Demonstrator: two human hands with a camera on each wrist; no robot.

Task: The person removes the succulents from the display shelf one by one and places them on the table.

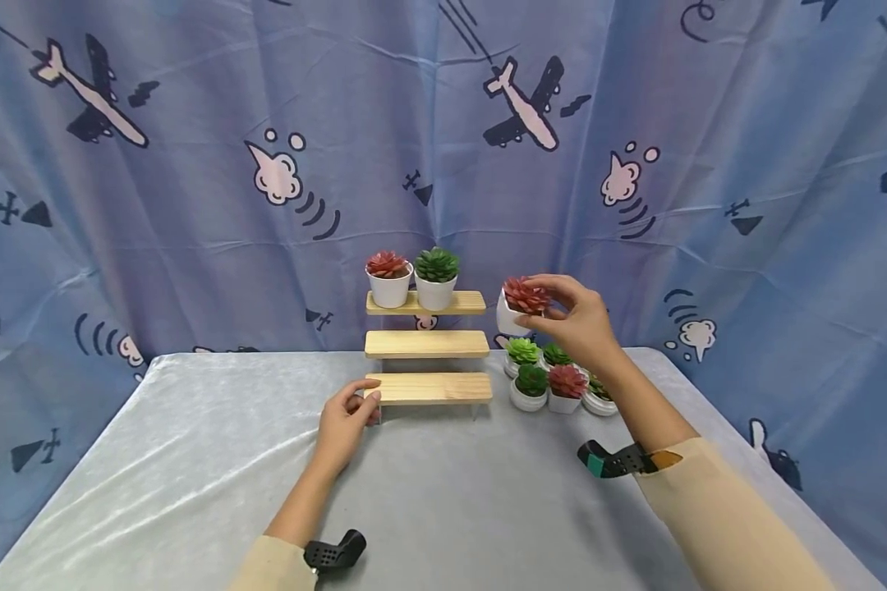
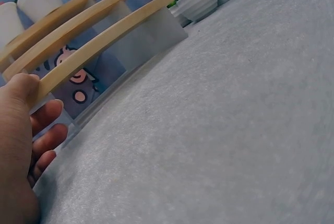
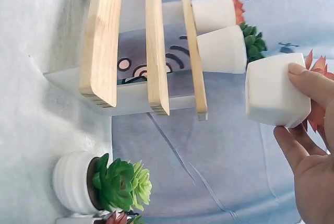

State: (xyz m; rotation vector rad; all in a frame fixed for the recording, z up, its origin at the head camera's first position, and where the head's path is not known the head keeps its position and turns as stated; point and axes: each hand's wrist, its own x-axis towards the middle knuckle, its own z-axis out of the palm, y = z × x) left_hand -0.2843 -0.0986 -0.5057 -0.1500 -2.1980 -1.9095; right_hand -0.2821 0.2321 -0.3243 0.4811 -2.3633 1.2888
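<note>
My right hand (image 1: 580, 320) grips a potted red succulent (image 1: 525, 297) in the air, just right of the top tier of a wooden plant stand (image 1: 429, 387). In the right wrist view its squarish white pot (image 3: 274, 91) is between the thumb and fingers, red leaves toward the palm. My left hand (image 1: 343, 423) holds the left end of the stand's lowest board (image 2: 99, 44), thumb on top and fingers below. On the top tier stand a red succulent in a white pot (image 1: 389, 287) and, to its right, a green succulent in a white pot (image 1: 436, 291).
Right of the stand, several small potted succulents cluster on the grey cloth-covered table (image 1: 473, 492), among them a dark green one (image 1: 530, 386) and a red one (image 1: 565, 386). The stand's boards rest on clear side panels (image 2: 151, 38). A blue patterned curtain (image 1: 384, 123) hangs behind.
</note>
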